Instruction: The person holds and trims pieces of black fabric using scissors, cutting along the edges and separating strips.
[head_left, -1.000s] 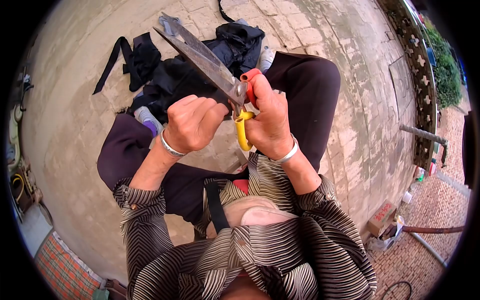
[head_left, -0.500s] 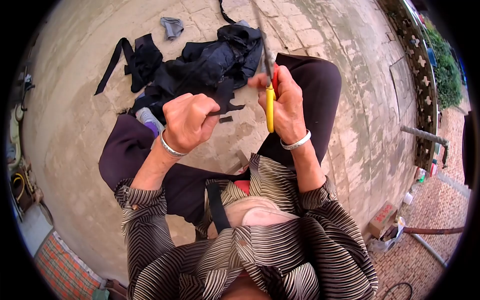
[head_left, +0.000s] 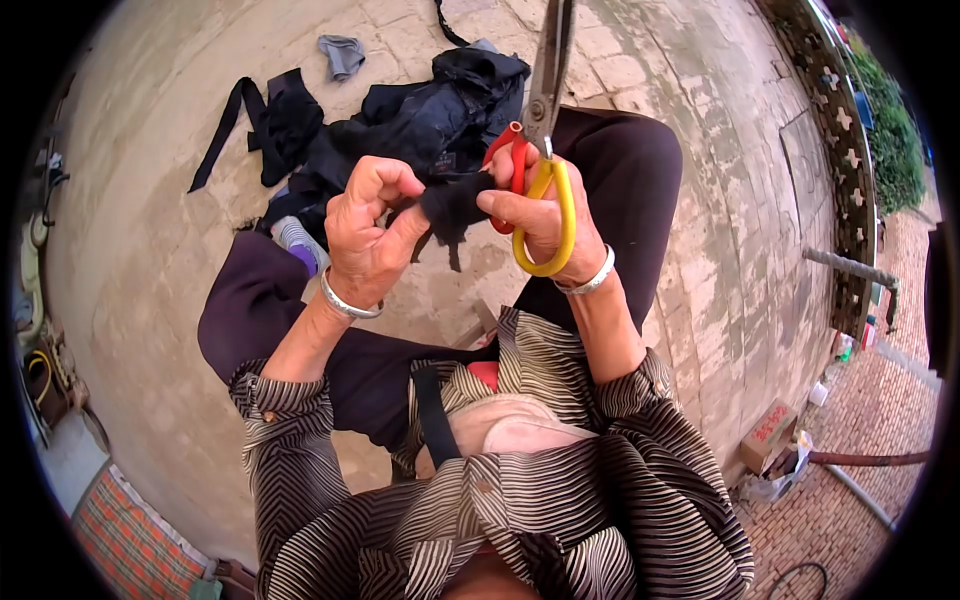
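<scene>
My left hand (head_left: 372,238) pinches one end of a black cloth strip (head_left: 452,208) with ragged edges. In my right hand (head_left: 556,222) is a pair of scissors (head_left: 541,112), with a red and a yellow handle loop and the blades pointing away from me. The thumb of that same hand presses on the other end of the strip, so the cloth is stretched between both hands. Beyond them a heap of black fabric (head_left: 400,125) lies on the ground, partly hidden by my hands.
A separate black cloth piece with a long strap (head_left: 285,130) lies left of the heap. Behind it is a small grey cloth (head_left: 342,57). My bent knees (head_left: 630,180) frame the work area. A cardboard box (head_left: 768,436) stands on the brick paving at the right.
My right hand has turned and come to the cloth, its thumb now on the strip. The scissors have swung so both handle loops show. My left fingers have shifted their pinch.
</scene>
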